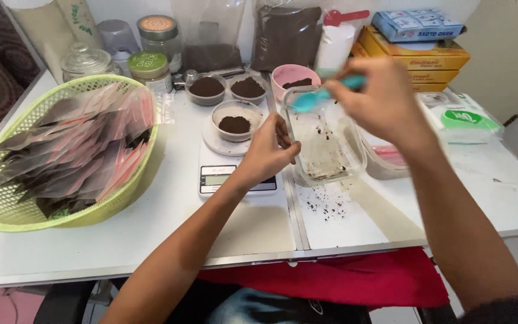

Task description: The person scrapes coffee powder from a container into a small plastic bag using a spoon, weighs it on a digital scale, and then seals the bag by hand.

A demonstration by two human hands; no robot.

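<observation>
**Hands at a clear tub on a powder-dusted table**

The left hand [269,150] grips the near wall of a clear rectangular plastic tub [325,141], tilted and smeared inside with dark powder. The right hand [379,102], blurred, pinches a turquoise plastic spoon [322,94] over the tub's rim. A small white bowl of brown powder [235,120] sits on a white digital scale [230,174]. A lime-green woven basket [13,210] holds filled clear pouches. The white table [151,228] carries spilled grains beside the tub. Jars at the back are cut off.
</observation>
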